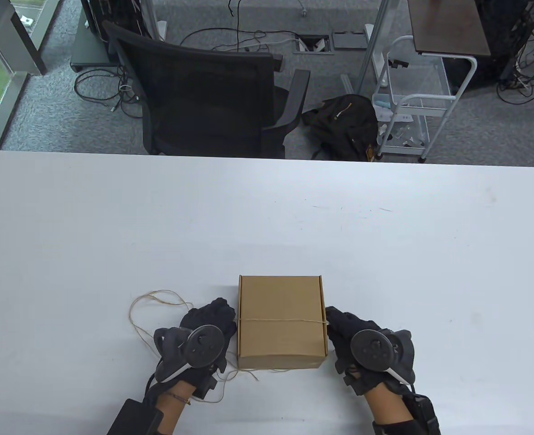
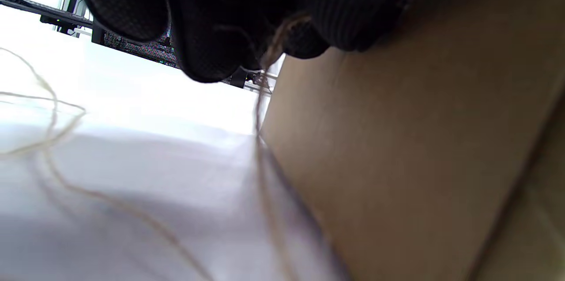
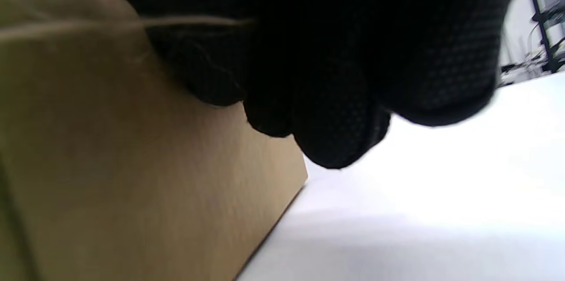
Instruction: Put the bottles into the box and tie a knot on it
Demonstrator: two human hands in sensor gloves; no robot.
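A closed brown cardboard box (image 1: 281, 319) sits near the table's front edge. A thin twine string (image 1: 280, 320) runs across its lid from side to side. My left hand (image 1: 210, 319) is against the box's left side (image 2: 397, 162) and pinches the string (image 2: 265, 65) there. My right hand (image 1: 344, 324) is at the right side (image 3: 110, 162), its curled fingers (image 3: 335, 131) holding the other end of the string (image 3: 88, 25). Loose twine (image 1: 158, 301) loops on the table left of my left hand. No bottles are in sight.
The white table (image 1: 267, 217) stretches wide around the box. Beyond its far edge stand a black office chair (image 1: 212, 90), a black bag (image 1: 344, 124) on the floor and a white wire cart (image 1: 412, 99).
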